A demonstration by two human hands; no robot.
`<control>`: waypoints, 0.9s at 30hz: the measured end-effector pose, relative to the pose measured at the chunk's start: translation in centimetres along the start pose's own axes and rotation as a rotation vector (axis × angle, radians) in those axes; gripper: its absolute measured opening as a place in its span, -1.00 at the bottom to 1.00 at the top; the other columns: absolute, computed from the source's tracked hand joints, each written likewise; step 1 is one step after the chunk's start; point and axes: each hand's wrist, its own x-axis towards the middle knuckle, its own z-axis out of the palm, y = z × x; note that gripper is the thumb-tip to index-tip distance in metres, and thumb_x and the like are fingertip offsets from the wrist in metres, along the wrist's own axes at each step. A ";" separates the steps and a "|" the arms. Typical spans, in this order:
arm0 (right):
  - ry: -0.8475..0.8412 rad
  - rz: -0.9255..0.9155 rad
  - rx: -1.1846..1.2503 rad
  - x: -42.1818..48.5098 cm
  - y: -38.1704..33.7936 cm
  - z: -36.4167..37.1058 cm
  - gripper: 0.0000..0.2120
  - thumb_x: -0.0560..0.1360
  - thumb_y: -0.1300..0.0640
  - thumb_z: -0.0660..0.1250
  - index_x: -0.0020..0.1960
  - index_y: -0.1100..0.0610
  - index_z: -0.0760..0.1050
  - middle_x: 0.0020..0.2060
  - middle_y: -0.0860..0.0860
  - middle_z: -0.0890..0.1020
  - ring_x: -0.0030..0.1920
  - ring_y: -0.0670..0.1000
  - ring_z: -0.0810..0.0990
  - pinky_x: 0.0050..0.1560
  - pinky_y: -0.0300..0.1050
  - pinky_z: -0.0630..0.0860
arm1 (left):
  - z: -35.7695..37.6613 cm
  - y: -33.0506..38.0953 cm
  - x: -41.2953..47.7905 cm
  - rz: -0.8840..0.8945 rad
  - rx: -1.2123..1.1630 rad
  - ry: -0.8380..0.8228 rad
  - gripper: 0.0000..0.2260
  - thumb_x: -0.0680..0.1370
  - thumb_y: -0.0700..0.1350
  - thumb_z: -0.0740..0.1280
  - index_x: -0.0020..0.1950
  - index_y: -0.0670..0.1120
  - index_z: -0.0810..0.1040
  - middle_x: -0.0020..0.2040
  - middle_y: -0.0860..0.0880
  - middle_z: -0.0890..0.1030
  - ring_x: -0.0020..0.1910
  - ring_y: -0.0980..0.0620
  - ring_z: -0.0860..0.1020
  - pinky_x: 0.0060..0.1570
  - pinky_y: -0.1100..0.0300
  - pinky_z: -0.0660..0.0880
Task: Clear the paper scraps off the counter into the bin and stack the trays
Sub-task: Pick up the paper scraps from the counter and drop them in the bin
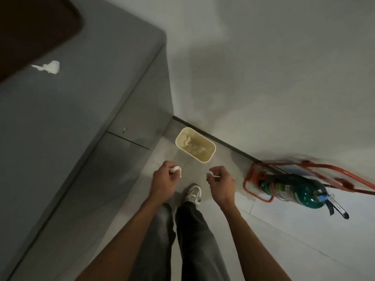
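Noted crumpled paper (190,146) inside bin (212,154) on floor (263,230). Pinching white scrap (175,169) in left hand (164,179), smaller scrap (209,175) in right hand (221,182).

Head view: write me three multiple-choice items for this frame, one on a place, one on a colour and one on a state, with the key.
1. Where is the bin?
A. on the counter
B. on the floor by the wall
C. on a shelf

2. What colour is the extinguisher?
A. red
B. green
C. yellow

3. What are the left hand and right hand doing?
A. each holds a scrap
B. both are empty
C. both grip a tray

Key:
1 B: the bin sits on the tiles, against the foot of the wall.
2 B: the extinguisher's body is plainly green.
3 A: white paper shows at the fingers of both hands.
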 end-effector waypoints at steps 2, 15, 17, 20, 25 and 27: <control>-0.012 0.037 -0.009 4.0 1.8 1.5 -0.93 0.60 0.04 0.43 0.06 -0.04 0.58 -0.11 -0.13 0.70 -0.13 -0.15 0.68 -0.07 -0.15 0.66 | 2.8 -1.4 3.7 -0.014 0.042 -0.043 -0.85 0.57 -0.02 0.40 0.11 0.00 0.63 -0.02 0.02 0.69 -0.03 0.02 0.65 0.00 0.04 0.63; -0.142 0.017 -0.368 26.4 12.5 10.6 -0.70 0.55 0.19 0.36 0.28 0.06 0.60 0.12 0.09 0.71 0.05 0.09 0.70 0.00 -0.16 0.60 | 15.2 -8.1 26.2 -0.077 0.300 -0.144 -0.69 0.60 -0.03 0.29 0.33 -0.03 0.57 0.21 -0.15 0.65 0.27 -0.24 0.54 0.19 0.03 0.53; -0.179 0.003 -0.481 27.3 12.5 10.7 -0.58 0.51 0.21 0.37 0.36 0.05 0.55 0.18 0.12 0.68 0.12 0.14 0.66 0.10 -0.06 0.61 | 15.4 -8.1 27.0 -0.102 0.408 -0.252 -0.52 0.62 0.01 0.31 0.54 -0.02 0.37 0.38 -0.16 0.52 0.39 -0.23 0.45 0.24 0.04 0.46; -0.186 -0.009 -0.532 26.9 11.5 10.0 -0.56 0.50 0.19 0.36 0.38 0.06 0.52 0.24 0.12 0.64 0.18 0.15 0.62 0.14 -0.04 0.58 | 14.2 -8.4 27.0 -0.081 0.521 -0.268 -0.44 0.63 0.01 0.32 0.59 -0.07 0.26 0.46 -0.18 0.45 0.46 -0.22 0.37 0.31 -0.01 0.42; -0.148 -0.071 -0.487 22.1 6.9 7.4 -0.64 0.57 0.16 0.32 0.36 0.08 0.54 0.25 0.11 0.64 0.12 0.11 0.66 0.04 -0.13 0.56 | 9.1 -7.3 23.5 -0.057 0.489 -0.192 -0.51 0.63 -0.07 0.31 0.55 -0.09 0.32 0.43 -0.18 0.47 0.44 -0.19 0.39 0.34 -0.03 0.40; -0.133 -0.099 -0.448 18.8 4.2 6.0 -0.66 0.59 0.13 0.32 0.35 0.07 0.55 0.24 0.11 0.65 0.10 0.11 0.67 0.07 -0.14 0.57 | 6.5 -5.9 20.8 -0.035 0.470 -0.165 -0.53 0.62 -0.08 0.32 0.52 -0.08 0.35 0.39 -0.19 0.50 0.38 -0.19 0.44 0.32 -0.04 0.44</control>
